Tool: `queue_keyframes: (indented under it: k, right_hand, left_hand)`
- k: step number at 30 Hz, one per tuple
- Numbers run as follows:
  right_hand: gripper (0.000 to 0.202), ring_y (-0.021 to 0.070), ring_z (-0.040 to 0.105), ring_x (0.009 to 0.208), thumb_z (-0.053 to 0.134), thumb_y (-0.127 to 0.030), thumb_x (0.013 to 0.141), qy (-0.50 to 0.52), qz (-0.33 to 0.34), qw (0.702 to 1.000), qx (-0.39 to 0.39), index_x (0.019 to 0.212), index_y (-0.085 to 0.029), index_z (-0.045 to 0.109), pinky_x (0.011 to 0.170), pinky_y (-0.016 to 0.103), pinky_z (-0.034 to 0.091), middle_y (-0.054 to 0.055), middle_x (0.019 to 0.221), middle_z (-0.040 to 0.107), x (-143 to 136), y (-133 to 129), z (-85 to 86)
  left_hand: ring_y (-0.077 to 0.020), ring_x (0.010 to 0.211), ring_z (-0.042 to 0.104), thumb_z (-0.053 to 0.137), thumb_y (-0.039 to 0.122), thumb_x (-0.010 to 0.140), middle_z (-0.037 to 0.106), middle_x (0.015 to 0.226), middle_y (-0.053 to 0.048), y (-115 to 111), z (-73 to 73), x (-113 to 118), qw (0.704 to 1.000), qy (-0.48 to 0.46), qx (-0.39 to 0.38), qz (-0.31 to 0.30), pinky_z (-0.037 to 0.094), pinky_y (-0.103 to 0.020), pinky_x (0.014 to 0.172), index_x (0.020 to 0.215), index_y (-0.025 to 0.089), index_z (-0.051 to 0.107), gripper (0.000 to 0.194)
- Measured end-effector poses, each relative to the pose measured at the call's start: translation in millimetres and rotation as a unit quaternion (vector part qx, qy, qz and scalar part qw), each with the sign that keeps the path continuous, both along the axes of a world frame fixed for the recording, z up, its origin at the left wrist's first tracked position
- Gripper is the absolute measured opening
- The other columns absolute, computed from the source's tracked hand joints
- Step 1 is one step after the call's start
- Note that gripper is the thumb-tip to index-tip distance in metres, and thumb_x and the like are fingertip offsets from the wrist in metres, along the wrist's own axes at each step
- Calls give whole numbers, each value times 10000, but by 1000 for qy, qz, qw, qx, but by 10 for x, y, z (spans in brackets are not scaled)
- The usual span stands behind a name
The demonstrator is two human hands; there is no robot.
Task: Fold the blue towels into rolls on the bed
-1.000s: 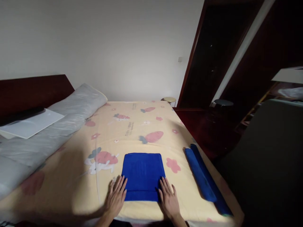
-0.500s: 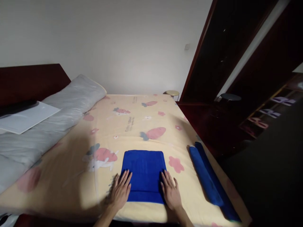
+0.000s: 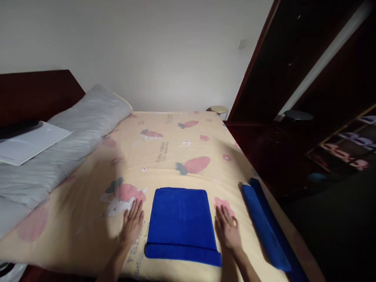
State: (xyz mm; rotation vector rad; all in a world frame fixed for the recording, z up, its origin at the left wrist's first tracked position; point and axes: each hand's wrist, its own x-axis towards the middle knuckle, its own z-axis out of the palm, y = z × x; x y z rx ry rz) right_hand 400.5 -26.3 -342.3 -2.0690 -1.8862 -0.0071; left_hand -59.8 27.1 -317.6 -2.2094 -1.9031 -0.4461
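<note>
A folded blue cloth (image 3: 182, 221) lies flat near the front edge of the bed, with a narrow band folded along its near side. To the left of it, my left hand (image 3: 133, 224) is open, fingers stretched out over the printed bed sheet (image 3: 164, 156) and apart from the cloth. On the other side, my right hand (image 3: 229, 229) is also open, just off the cloth's right edge, holding nothing. Further right lies a long, narrow folded blue cloth (image 3: 266, 229) along the bed's right side.
A grey quilt (image 3: 85, 121) is bunched along the left, with a flat white board-like object (image 3: 32, 143) on it. Behind stands a dark headboard (image 3: 38, 90). Stools (image 3: 219, 109) and a shoe rack with slippers (image 3: 343, 154) stand beyond the right side.
Both hands have come off the blue cloth and moved outward, one to each side. The cloth stays folded on the bed. The view has shifted slightly.
</note>
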Motion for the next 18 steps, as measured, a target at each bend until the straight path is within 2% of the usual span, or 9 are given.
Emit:
queue_keyframes:
  k: [1,3,5,8,10,12,14,15,18]
  right_hand:
    - [572,308,361,1445,229,-410,1017,-6,-13,1000,16,1478,-187,484,1103,561,325,138,1543,416,180,-93,-6]
    - [572,326,368,1438,225,-402,1009,-5,-20,998,53,1493,-215,466,1082,575,338,129,1534,435,431,-296,8]
    - [571,338,392,1422,241,-415,1003,9,-17,996,84,1496,-237,466,1065,563,363,130,1504,474,482,-491,45]
    - [530,310,442,1393,298,-377,999,41,7,993,111,1487,-269,476,1044,508,421,109,1481,507,142,-734,100]
    - [521,273,453,1390,331,-283,987,59,79,989,107,1489,-289,467,1047,459,447,73,1499,489,-275,-856,123]
    - [557,256,440,1400,358,-216,959,66,192,976,76,1507,-277,439,1069,425,447,60,1519,459,-694,-941,136]
    - [599,249,428,1409,379,-176,929,63,285,956,25,1522,-250,412,1090,414,435,66,1522,445,-977,-991,138]
    - [610,246,426,1410,384,-161,917,61,310,949,4,1521,-239,413,1096,411,430,71,1518,447,-1040,-1008,132]
    - [592,231,443,1399,381,-129,910,59,303,951,-6,1487,-228,471,1095,389,429,82,1492,478,-918,-1052,58]
  left_hand:
    - [-240,1473,346,256,320,1040,415,1567,-109,-59,35,-159,1000,2,14,-2,238,-496,1206,1569,203,293,542]
    - [-249,1481,331,302,314,1030,393,1582,-89,-241,133,-350,999,11,25,-44,240,-479,1220,1577,197,273,560]
    - [-262,1456,378,348,290,1016,410,1574,-59,-477,234,-352,994,22,16,-110,281,-459,1220,1576,206,281,570]
    - [-222,1402,464,371,212,991,439,1555,-13,-848,315,-49,971,38,-5,-236,353,-380,1202,1586,243,243,609]
    - [-191,1395,472,364,152,962,444,1551,-4,-1046,308,267,943,49,-33,-327,374,-343,1192,1588,251,224,649]
    - [-186,1415,443,364,94,919,437,1555,-14,-1173,266,573,915,59,-59,-395,380,-346,1190,1585,235,234,693]
    - [-189,1431,418,376,45,871,428,1560,-22,-1230,198,781,904,65,-64,-419,388,-359,1186,1582,216,239,745]
    - [-188,1434,414,385,32,852,425,1562,-22,-1239,156,829,905,65,-61,-417,395,-361,1181,1583,214,237,767]
    - [-182,1421,434,411,27,831,442,1554,-13,-1224,11,729,918,60,-56,-389,421,-347,1158,1580,237,250,794]
